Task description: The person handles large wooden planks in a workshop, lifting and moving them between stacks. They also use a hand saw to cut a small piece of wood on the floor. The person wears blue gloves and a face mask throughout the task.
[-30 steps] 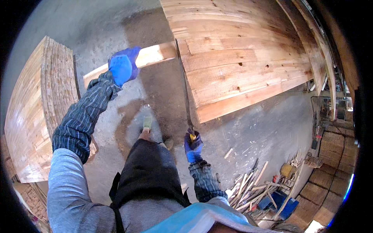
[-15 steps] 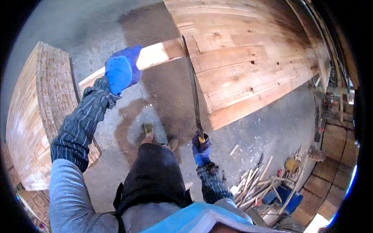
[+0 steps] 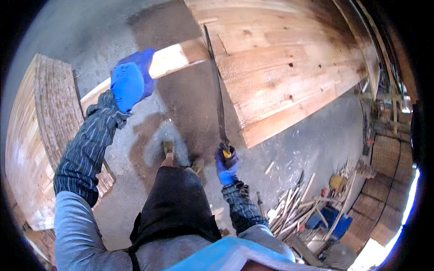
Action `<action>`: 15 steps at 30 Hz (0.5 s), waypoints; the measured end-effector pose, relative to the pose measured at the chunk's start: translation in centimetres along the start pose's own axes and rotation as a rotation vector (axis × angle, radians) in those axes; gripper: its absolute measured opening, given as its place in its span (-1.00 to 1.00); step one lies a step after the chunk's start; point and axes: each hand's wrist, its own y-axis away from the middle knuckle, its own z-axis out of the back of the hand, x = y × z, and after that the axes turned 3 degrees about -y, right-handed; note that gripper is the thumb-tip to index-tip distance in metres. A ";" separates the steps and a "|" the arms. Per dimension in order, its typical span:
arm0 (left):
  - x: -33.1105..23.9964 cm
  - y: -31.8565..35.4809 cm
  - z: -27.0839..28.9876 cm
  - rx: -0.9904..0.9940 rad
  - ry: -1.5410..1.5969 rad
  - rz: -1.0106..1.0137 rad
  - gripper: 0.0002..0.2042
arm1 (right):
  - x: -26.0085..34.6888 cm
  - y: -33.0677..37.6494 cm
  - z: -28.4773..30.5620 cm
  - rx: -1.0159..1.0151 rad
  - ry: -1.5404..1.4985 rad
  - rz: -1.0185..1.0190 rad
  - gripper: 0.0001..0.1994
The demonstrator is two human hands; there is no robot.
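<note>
Head view: a gloved right hand point(image 3: 227, 165) grips a dark tool point(image 3: 219, 97) along the left edge of a panel point(image 3: 294, 74); farther off, the left hand point(image 3: 132, 82) clasps a strip point(image 3: 174, 59) reaching that edge. Holding the strip steady should aid control.

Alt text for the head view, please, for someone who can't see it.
Gloved right hand holds a long dark tool along the edge of a large wooden panel, while the left hand grips a pale wooden strip. Stacked boards at left; scrap wood at lower right.
</note>
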 end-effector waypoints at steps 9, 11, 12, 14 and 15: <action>0.6 0.7 -1.4 -0.019 0.006 -0.114 -0.64 | 5.7 -4.8 -3.4 0.202 -0.789 -0.138 -0.66; 1.0 1.0 -2.4 -0.052 0.001 -0.112 -0.62 | -1.5 -0.5 -0.4 0.059 -1.505 -0.544 -0.68; 0.9 1.0 -2.4 -0.074 -0.012 -0.104 -0.61 | -0.7 0.2 0.4 0.077 -1.259 -0.459 -0.68; 0.2 1.0 -1.0 0.024 -0.022 -0.046 -0.61 | 1.4 1.1 1.8 0.089 -0.724 -0.317 -0.70; 0.1 0.5 -0.7 -0.011 -0.028 -0.049 -0.62 | 6.1 -2.0 0.0 0.044 -1.349 -0.466 -0.75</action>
